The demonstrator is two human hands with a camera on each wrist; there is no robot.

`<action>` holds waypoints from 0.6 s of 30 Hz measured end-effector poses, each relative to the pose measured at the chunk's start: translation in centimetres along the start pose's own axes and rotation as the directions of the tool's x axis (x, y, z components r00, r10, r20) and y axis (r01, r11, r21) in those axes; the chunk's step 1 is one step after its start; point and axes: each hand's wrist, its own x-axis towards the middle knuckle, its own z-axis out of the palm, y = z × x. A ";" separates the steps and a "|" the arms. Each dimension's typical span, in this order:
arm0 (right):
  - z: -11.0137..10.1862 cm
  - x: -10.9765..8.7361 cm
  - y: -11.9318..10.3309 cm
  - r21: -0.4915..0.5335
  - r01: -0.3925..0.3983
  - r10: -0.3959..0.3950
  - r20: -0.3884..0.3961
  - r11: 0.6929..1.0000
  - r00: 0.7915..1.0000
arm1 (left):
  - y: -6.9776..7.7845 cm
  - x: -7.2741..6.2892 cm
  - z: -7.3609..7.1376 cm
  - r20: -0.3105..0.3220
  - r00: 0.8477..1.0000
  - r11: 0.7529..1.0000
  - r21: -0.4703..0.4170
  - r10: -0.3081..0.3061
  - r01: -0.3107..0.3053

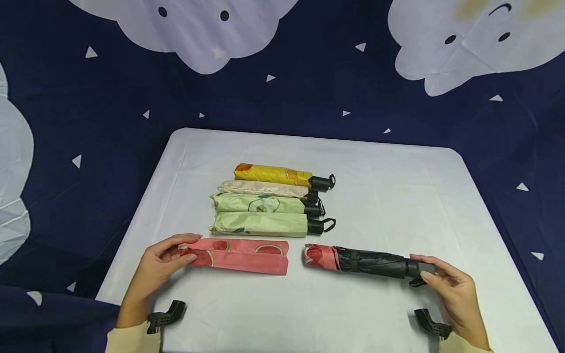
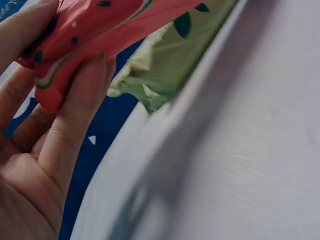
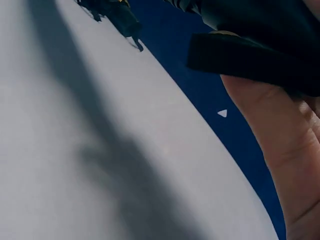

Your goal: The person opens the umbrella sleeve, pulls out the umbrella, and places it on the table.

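Observation:
My left hand point(image 1: 161, 264) pinches one end of a pink umbrella sleeve point(image 1: 247, 262) printed with watermelon slices. In the left wrist view, thumb and fingers grip the bunched watermelon fabric point(image 2: 90, 45). At the right, my right hand point(image 1: 454, 289) holds a folded umbrella point(image 1: 375, 262) by its black handle point(image 1: 419, 268). Its canopy is black, with pink watermelon fabric showing at the tip that faces the sleeve's other end. A gap separates sleeve and umbrella. The right wrist view shows the thumb point(image 3: 275, 130) against the dark handle, with the other fingers mostly hidden.
Behind the hands lie several sleeved umbrellas in a row: a yellow one point(image 1: 273, 174), a beige one point(image 1: 265, 188) and green ones, such as the nearest green umbrella point(image 1: 260, 223). Their black handles point right. The white table point(image 1: 388, 196) has rounded far corners; dark blue cloth point(image 1: 309, 98) hangs behind.

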 end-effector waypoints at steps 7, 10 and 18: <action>-0.4 -0.1 1.0 0.041 -0.020 0.019 0.018 0.999 1.000 | -1.0 -0.3 0.4 -0.031 0.996 0.978 0.188 -0.085 0.090; -0.5 -0.1 1.3 -0.016 -0.086 0.086 -0.006 0.996 0.996 | -1.3 -0.4 0.5 -0.039 0.996 0.964 0.249 -0.080 0.088; -0.9 0.3 2.2 -0.121 -0.135 0.131 -0.042 0.983 0.990 | -1.5 -0.2 1.0 -0.041 0.996 0.945 0.316 -0.076 0.085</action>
